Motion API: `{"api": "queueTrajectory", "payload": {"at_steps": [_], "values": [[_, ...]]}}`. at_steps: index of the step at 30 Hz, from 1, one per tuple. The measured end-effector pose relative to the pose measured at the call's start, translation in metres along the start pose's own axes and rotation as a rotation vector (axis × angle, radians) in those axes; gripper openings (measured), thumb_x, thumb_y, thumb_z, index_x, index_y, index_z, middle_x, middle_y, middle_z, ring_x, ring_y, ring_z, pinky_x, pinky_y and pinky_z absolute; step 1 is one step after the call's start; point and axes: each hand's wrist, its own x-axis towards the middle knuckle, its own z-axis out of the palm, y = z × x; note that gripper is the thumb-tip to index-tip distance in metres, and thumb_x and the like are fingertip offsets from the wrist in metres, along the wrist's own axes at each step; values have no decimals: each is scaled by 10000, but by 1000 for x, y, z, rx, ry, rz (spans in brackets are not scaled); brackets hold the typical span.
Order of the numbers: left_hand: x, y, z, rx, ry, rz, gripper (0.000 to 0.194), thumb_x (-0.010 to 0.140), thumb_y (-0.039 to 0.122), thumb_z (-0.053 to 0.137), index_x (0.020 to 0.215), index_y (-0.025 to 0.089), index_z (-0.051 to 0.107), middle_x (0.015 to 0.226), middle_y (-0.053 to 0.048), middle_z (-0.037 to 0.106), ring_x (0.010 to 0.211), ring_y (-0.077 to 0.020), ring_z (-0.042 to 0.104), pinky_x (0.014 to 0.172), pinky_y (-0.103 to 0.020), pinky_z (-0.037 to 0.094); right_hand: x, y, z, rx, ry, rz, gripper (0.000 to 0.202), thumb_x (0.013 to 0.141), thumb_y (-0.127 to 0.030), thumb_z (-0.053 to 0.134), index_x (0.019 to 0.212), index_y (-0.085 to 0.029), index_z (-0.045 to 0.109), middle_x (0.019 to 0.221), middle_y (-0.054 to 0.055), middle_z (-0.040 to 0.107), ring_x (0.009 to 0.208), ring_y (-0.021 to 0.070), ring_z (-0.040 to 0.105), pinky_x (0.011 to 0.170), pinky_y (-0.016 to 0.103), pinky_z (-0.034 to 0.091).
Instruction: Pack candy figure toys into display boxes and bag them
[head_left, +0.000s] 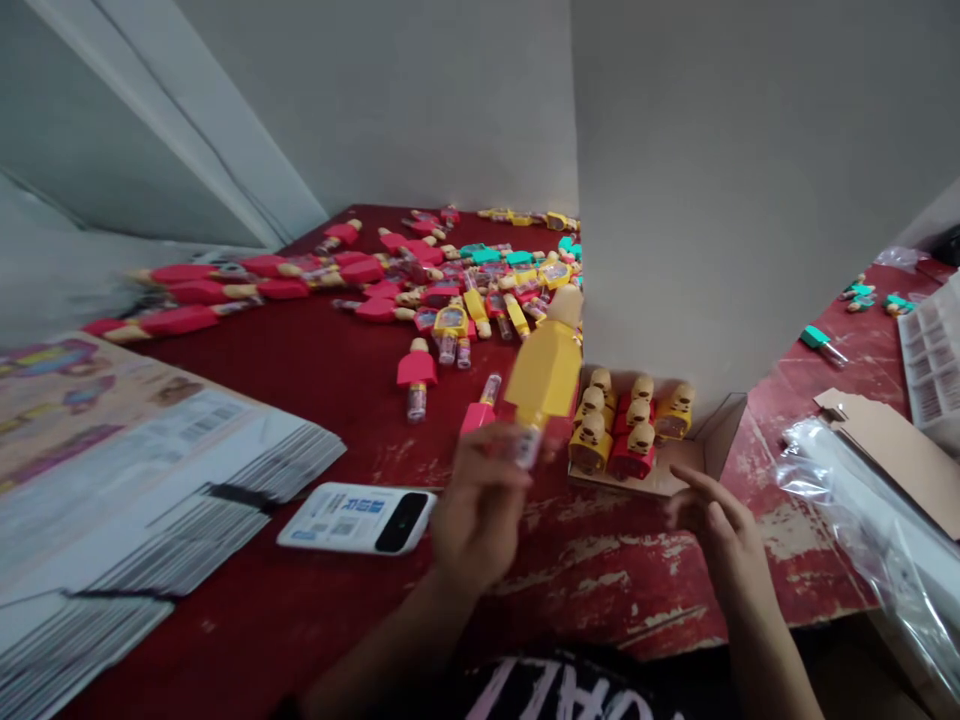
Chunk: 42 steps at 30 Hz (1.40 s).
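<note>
My left hand [484,500] is closed on the clear tube end of a yellow toy [546,370], whose tan top points up. My right hand [716,515] is open with fingers apart, just in front of the right part of an open cardboard box [724,440]. Inside the box stand several toys with tan heads: yellow ones [590,445] at the left, red ones [634,452] in the middle and one yellow toy [675,412] further right. A red toy [480,412] lies on the table just behind my left hand.
Many red, yellow and teal toys [420,250] lie scattered over the red table [300,380]. At the left are a stack of printed cardboard [172,480] and a white device [356,517]. Clear plastic [862,520], cardboard pieces [892,455] and a white tray [934,360] are at the right.
</note>
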Motion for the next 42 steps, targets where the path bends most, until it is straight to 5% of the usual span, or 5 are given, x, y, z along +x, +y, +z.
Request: {"api": "queueTrajectory", "payload": {"at_steps": [7,14,28,35,42], "values": [[-16,48,36,-604,-849,-169,142,958,275,342,1040,276,458,1102,-85,495,871,-159,661,627,-239,600,6,-35,-16,255,81,-357,323,729,-566,597,835,-263,560,766,23,584,725,204,614,685,384,535],[29,8,66,560,-428,681,282,862,318,559,1120,204,549,1162,-87,608,1209,-278,485,1072,-486,361,30,-15,-29,-15,789,-393,130,760,-231,570,715,-219,449,736,-7,463,667,157,536,604,313,483],[42,-18,70,708,-527,587,228,906,392,505,956,208,630,1193,-50,626,1216,-233,502,1098,-424,314,78,37,-3,-620,620,-592,152,796,-231,555,871,-204,426,768,2,467,672,151,506,627,304,459],[55,-22,56,343,-487,390,238,923,378,449,911,220,627,1224,-82,577,1219,-213,494,1043,-402,413,87,52,18,-780,544,-729,309,755,-194,544,1043,-197,432,1053,115,479,1017,265,492,849,482,463],[140,-135,43,552,-57,-495,310,888,370,473,1098,152,541,1204,-148,520,1181,-259,477,1015,-419,403,89,61,11,-735,515,-712,335,729,-163,544,1044,-191,432,1027,103,498,974,252,509,832,450,463]]}}
